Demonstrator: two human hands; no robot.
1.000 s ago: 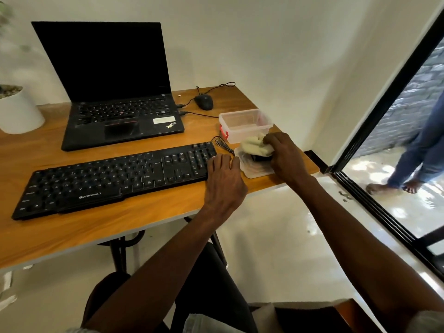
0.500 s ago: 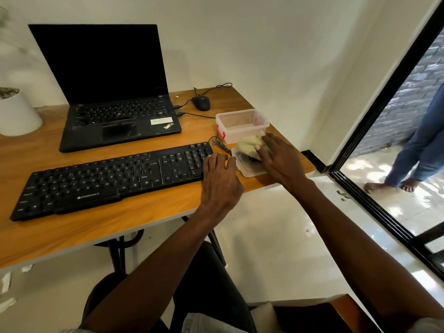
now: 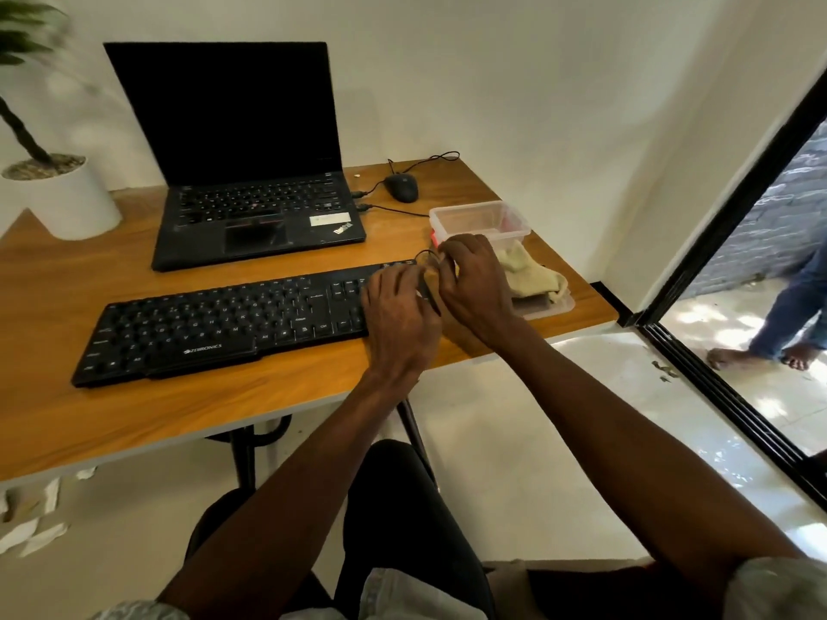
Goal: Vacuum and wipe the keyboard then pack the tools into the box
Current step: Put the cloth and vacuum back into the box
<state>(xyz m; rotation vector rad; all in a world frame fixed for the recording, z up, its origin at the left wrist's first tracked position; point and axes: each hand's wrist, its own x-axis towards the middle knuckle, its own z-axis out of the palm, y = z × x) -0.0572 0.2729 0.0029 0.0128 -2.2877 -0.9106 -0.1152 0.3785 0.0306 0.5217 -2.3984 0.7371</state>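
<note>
Black plastic keyboard (image 3: 232, 322) lay along the wooden table's (image 3: 134, 422) front edge. Left hand (image 3: 400, 322) and right hand (image 3: 476, 284) met over a thin black cord (image 3: 427, 295); grips unclear. Judged: still preparing tools, vacuuming next.

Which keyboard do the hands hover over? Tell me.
The separate black keyboard lying nearest the desk's front edge: the left hand is over its right end. The laptop keyboard sits farther back, with no hand near it.
</note>
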